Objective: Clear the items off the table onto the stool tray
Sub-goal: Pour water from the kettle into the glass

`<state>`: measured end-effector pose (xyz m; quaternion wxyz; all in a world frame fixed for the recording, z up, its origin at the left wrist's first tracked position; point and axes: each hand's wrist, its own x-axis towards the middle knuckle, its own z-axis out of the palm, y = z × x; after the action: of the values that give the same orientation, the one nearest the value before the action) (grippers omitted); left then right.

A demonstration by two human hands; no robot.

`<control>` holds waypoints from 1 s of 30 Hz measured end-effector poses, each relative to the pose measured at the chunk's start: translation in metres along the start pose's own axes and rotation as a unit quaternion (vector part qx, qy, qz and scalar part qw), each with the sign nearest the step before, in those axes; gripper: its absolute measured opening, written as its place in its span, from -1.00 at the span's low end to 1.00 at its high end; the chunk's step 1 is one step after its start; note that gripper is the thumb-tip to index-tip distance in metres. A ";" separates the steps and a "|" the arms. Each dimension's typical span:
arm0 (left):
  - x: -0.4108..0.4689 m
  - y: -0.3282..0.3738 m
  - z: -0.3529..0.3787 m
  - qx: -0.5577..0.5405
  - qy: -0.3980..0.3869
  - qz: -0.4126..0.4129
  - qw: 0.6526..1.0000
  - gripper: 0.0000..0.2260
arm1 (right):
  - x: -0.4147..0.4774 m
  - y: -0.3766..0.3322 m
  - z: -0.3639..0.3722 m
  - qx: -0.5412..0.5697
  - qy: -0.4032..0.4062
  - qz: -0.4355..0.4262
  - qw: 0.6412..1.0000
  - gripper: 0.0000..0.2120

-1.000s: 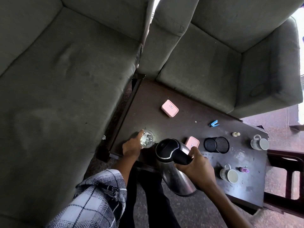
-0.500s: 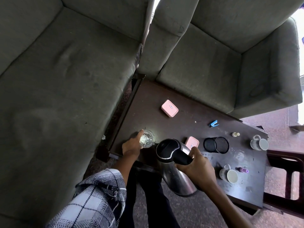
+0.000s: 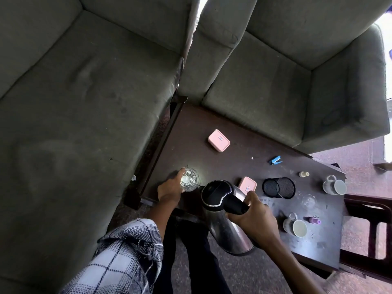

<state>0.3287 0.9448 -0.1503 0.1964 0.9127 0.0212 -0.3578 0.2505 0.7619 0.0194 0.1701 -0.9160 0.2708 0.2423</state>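
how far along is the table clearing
Nothing looks cleared yet. In hand: left hand holds the glass, right hand grips the kettle handle. Left on the table: far pink box, near pink box, blue stapler, small bottle, mesh holder, far mug, near mug, purple item.

Grey-green sofa point(image 3: 74, 92) left, matching armchair point(image 3: 265, 92) right, narrow gap between. Dark wood table point(image 3: 191, 132) in front. Reddish carpet point(image 3: 360, 162). Daylight glare point(image 3: 387, 28) top right.
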 end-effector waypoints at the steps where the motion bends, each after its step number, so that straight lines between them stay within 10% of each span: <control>1: 0.000 0.000 0.000 0.001 0.002 0.002 1.000 -0.39 | 0.000 0.000 0.000 0.002 0.001 -0.001 1.000 -0.53; 30: -0.001 0.001 -0.001 0.002 0.004 0.001 1.000 -0.40 | -0.001 0.000 0.006 0.003 -0.008 -0.004 1.000 -0.51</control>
<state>0.3284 0.9445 -0.1488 0.1945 0.9145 0.0202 -0.3541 0.2475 0.7645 0.0150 0.1765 -0.9145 0.2664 0.2484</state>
